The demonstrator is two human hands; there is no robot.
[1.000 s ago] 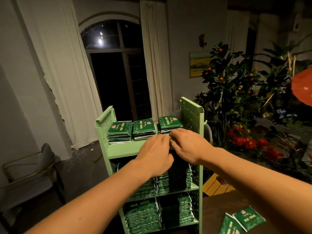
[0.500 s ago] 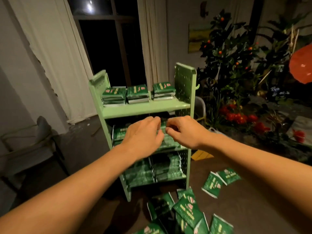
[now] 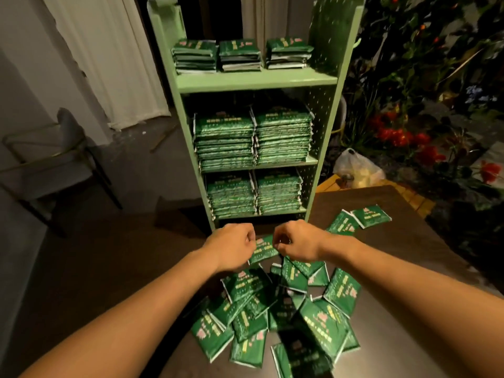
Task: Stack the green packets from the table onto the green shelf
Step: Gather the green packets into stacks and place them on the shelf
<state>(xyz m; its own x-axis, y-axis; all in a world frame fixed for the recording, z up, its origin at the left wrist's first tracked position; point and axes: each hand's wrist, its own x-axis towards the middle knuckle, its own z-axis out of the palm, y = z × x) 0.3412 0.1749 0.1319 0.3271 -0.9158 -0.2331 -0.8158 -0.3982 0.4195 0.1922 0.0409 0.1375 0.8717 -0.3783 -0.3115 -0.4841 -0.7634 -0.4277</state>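
Observation:
The green shelf (image 3: pixel 256 80) stands straight ahead, beyond the dark table (image 3: pixel 395 255). Three short stacks of green packets (image 3: pixel 240 54) sit on its top board. Tall double stacks fill the middle level (image 3: pixel 253 137) and the lower level (image 3: pixel 253 195). A loose heap of green packets (image 3: pixel 286 317) lies on the table below my arms, and two more packets (image 3: pixel 371 215) lie apart at the far right. My left hand (image 3: pixel 234 246) and my right hand (image 3: pixel 296 242) are side by side over the heap's far end, fingers curled. Each pinches an edge of one green packet (image 3: pixel 263 249) between them.
A grey chair (image 3: pixel 54 165) stands on the floor at the left, under a white curtain (image 3: pixel 109 64). A plastic bag (image 3: pixel 357 170) lies right of the shelf. Dark plants with red flowers (image 3: pixel 403 137) fill the right side.
My view has tipped down from the shelf top to the table. Both hands came down from the top shelf to the heap and now pinch a packet.

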